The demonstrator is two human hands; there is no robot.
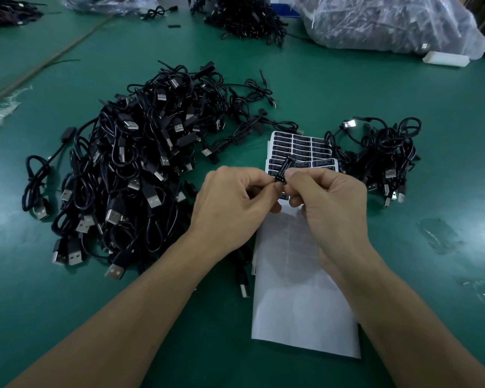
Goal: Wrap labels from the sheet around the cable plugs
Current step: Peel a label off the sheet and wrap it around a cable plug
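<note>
Item in hand: one label (284, 168), black with white print. Its lower end is pinched between both hands and its upper end stands free, tilted up and to the right, above the label sheet (301, 147). Left hand (235, 203): fingers curled, thumb and forefinger closed on the label's lower end. Right hand (331, 205): fingers curled, tips nipping the same piece from the other side. Plug: hidden behind the fingertips, so how much of the label is already on it cannot be told. Stock: large cable pile (129, 169) to the left, smaller cable pile (381, 161) to the right, and a stripped white backing sheet (300, 303) near the person, all on the green table (417, 275). Likely risks:
- The free end may fold back and stick to itself or to a fingertip if it is left standing.
- The wrap may go on skewed if the hands turn unevenly, leaving edges that do not meet and a crooked print.
- Trapped creases are probable if the label is pressed down before it is pulled taut.
- A loosened pinch could drop the piece onto the sheet below, where the exposed adhesive would catch.
</note>
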